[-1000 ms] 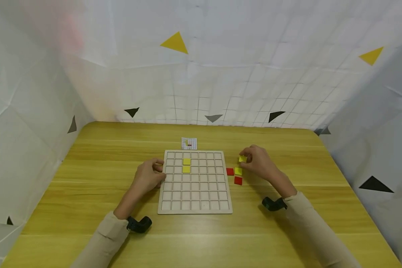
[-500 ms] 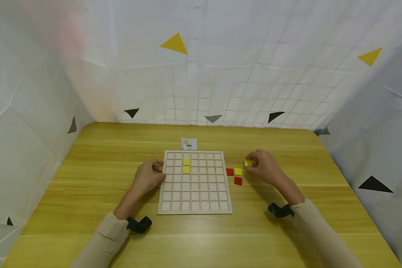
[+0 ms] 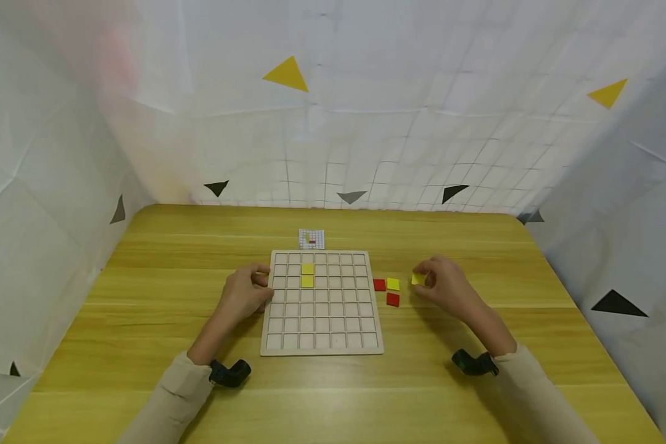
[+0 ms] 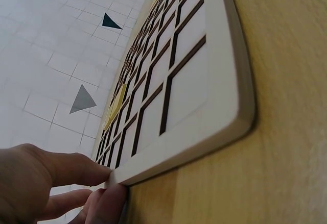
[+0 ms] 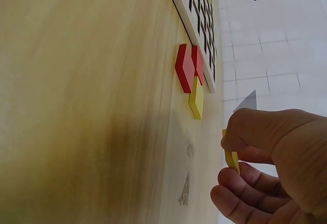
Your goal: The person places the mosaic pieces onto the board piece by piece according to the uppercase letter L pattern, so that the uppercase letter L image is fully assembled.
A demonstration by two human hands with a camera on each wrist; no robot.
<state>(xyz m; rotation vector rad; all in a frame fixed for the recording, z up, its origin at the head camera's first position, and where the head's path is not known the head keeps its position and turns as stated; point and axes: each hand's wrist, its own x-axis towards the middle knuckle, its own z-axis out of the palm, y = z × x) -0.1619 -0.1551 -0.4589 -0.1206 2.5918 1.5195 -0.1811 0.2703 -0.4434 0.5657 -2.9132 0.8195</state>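
A pale wooden grid board [image 3: 322, 349] lies on the table, with two yellow square tiles [image 3: 308, 275] in its cells, one above the other. My left hand [image 3: 245, 290] holds the board's left edge, thumb [image 4: 89, 169] at the rim and fingers curled beside it. Right of the board, my right hand [image 3: 446, 283] pinches another yellow tile [image 5: 232, 158] between thumb and fingers, above the tabletop. Between that hand and the board lie two red tiles [image 3: 393, 300] and one loose yellow tile [image 3: 393, 284]; in the right wrist view these sit close together.
A small printed card [image 3: 311, 239] with a coloured grid pattern lies just behind the board. The wooden table [image 3: 333, 401] ends at a white sheet wall [image 3: 366, 142] at the back, and similar sheets hang on both sides.
My right hand has drawn back to the right and nearer to me, carrying the pinched yellow tile away from the loose tiles. My left hand stays on the board's edge.
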